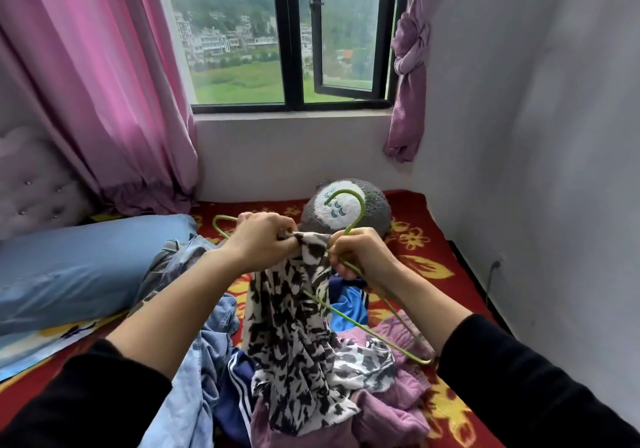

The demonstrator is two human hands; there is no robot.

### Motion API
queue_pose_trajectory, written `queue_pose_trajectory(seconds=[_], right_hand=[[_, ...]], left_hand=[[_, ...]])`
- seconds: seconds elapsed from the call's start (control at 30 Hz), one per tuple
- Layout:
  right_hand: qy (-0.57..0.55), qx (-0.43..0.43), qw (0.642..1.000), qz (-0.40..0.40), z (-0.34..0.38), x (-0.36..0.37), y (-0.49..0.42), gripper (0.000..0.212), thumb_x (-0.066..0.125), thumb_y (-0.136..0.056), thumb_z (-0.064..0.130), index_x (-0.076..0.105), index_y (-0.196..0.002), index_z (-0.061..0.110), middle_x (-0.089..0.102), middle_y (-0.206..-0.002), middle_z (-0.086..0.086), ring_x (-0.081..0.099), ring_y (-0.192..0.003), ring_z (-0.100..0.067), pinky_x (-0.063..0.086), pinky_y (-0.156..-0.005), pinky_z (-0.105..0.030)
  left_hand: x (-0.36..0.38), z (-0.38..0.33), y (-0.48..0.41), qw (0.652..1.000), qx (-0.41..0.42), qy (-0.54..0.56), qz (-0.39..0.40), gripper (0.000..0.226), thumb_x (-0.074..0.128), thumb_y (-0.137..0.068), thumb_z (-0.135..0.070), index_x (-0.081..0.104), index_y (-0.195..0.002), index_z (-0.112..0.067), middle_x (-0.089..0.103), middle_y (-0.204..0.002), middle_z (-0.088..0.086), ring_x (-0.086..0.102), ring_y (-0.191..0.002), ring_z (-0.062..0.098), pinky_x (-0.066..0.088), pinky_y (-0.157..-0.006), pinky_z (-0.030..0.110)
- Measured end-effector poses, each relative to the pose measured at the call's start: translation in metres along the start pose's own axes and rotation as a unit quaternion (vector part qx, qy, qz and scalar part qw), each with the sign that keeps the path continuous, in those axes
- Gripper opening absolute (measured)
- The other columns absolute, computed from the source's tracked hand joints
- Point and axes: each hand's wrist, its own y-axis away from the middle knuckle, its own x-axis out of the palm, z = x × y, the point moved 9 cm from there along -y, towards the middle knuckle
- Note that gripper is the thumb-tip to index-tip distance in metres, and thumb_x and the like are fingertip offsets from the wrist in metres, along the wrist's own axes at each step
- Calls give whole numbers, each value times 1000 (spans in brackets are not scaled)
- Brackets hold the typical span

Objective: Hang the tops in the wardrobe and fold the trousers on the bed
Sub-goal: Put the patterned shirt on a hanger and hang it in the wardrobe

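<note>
Black sleeves (86,395) lead to two hands holding a top (298,326) and hanger (347,316) above the bed (426,239).
Left hand (263,239) pinches the top's neckline. Right hand (360,253) grips the hanger wire below the hook, fingers curled round wire and fabric. Top hangs from both hands onto a clothes pile (201,361) beside the pillow (69,267).

I see a black-framed window (294,32) letting in daylight, pink curtains (104,101) at its left, a white wall (536,118) on the right, a padded headboard (31,184) and a blue pillow (69,267).
</note>
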Motion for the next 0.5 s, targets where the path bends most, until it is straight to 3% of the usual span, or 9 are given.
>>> queue_pose_trajectory(seconds=[0.07, 0.1, 0.13, 0.2, 0.23, 0.3, 0.4, 0.5], right_hand=[[-96, 58, 991, 79, -8, 6, 5, 25, 37, -75, 6, 60, -80, -3, 63, -69, -15, 56, -53, -18, 47, -47, -21], [-86, 77, 990, 87, -13, 0, 4, 32, 32, -78, 2, 63, -84, -3, 66, -77, -17, 59, -60, -19, 50, -53, -21], [-38, 87, 992, 79, -18, -7, 2, 34, 33, -81, -2, 66, -87, 0, 67, -84, -17, 61, -66, -18, 51, -57, -21], [161, 88, 982, 49, -27, -26, -4, 21, 54, -85, 0, 68, -93, 12, 68, -96, -14, 62, -79, -17, 51, -66, -27], [239, 90, 965, 63, -33, -26, -7, 16, 66, -83, 9, 67, -97, 17, 69, -102, -11, 62, -86, -16, 52, -74, -31], [338, 85, 931, 110, -44, -14, -10, 28, 75, -79, 27, 64, -104, 21, 69, -107, -7, 61, -94, -13, 52, -84, -33], [377, 32, 919, 107, -48, 6, -16, 18, 72, -79, 32, 66, -86, 17, 67, -88, 1, 54, -81, -6, 52, -76, -27], [236, 14, 971, 33, -44, -4, -16, 23, 69, -84, 24, 64, -74, 4, 63, -70, 0, 54, -65, -7, 48, -61, -27]], left_hand=[[-12, 5, 3, 996, 6, 74, -54, 43, 40, -64, -50, 72, -78, -25, 62, -69, -9, 58, -78, 16, 40, -78, 30], [-18, 6, 5, 992, 12, 101, -73, 45, 39, -60, -50, 72, -73, -23, 59, -62, -11, 55, -71, 13, 37, -72, 28], [-22, 7, 6, 989, 19, 119, -83, 45, 40, -59, -50, 73, -70, -22, 57, -59, -13, 53, -66, 11, 35, -69, 26], [-27, 4, 6, 986, 36, 138, -85, 44, 43, -58, -48, 75, -70, -20, 59, -59, -11, 55, -66, 11, 36, -67, 25], [-29, -1, 6, 985, 47, 147, -79, 44, 45, -59, -48, 75, -70, -19, 61, -60, -9, 56, -67, 12, 38, -67, 25], [-32, -11, 5, 980, 70, 171, -67, 40, 48, -59, -44, 76, -70, -17, 63, -62, -4, 57, -69, 14, 42, -69, 28], [-36, -25, 6, 973, 102, 201, -60, 33, 51, -60, -38, 76, -68, -18, 63, -61, -9, 55, -69, 11, 39, -68, 25], [-40, -25, 7, 970, 109, 207, -62, 28, 53, -61, -36, 77, -68, -23, 62, -59, -14, 52, -67, 7, 35, -68, 24]])
